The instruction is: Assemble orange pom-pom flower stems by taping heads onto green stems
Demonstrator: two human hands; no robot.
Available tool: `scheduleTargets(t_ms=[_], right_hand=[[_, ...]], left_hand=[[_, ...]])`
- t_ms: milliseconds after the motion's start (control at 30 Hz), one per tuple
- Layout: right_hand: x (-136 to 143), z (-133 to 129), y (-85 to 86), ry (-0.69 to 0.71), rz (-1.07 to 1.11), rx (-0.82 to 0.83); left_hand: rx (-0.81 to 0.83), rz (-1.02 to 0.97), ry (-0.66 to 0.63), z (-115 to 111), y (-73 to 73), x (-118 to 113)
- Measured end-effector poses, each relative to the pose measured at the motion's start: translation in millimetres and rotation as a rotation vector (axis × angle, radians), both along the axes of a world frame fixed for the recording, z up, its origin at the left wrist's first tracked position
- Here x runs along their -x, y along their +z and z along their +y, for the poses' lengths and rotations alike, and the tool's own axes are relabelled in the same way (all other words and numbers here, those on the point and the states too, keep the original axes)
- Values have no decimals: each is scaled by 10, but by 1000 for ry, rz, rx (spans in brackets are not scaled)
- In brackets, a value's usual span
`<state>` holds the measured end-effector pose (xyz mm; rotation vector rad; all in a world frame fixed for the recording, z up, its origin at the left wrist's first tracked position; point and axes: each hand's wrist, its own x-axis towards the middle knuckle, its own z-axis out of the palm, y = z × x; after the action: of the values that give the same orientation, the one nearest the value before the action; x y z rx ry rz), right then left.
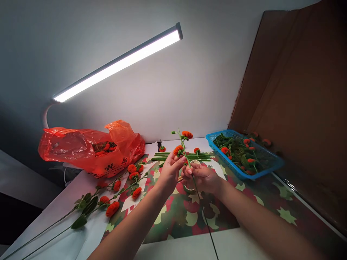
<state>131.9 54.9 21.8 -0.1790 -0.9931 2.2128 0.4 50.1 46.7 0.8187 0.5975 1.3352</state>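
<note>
A craft flower stem (pixel 205 216) with fuzzy orange blooms and a small green bud at its top slants up from the front edge through both hands. My left hand (pixel 171 169) is closed at the upper stem, thumb and fingers pinched just under an orange bloom (pixel 178 149). Lower down, my right hand (pixel 202 176) pinches the same stem between thumb and fingers. A second bloom (pixel 187 134) stands above the hands. Behind them lie several straight green stems (pixel 159 157) and a loose orange bloom (pixel 196 150). A pale round rim is partly hidden by my right hand.
Two flower sprays (pixel 78 217) with leaves lie at left. A red plastic bag (pixel 81 159) holding orange blooms stands behind them. At right, a blue basket (pixel 245 176) contains leaves and blooms beside a cardboard panel (pixel 295 108). A lit bar lamp (pixel 119 65) hangs above the patterned mat (pixel 173 227).
</note>
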Motion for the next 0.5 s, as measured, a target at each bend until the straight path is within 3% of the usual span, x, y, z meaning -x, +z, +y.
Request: scheduleTargets(t_ms=[167, 333, 400, 500], right_hand=[[3, -24, 47, 17, -18, -18], [38, -83, 29, 81, 18, -55], [40, -91, 9, 111, 42, -54], [25, -81, -3, 132, 62, -58]], left_hand=[[93, 36, -156, -8, -5, 29], [78, 4, -79, -15, -36, 20], [-65, 83, 6, 5, -26, 62], [-501, 421, 331, 50, 38, 220]])
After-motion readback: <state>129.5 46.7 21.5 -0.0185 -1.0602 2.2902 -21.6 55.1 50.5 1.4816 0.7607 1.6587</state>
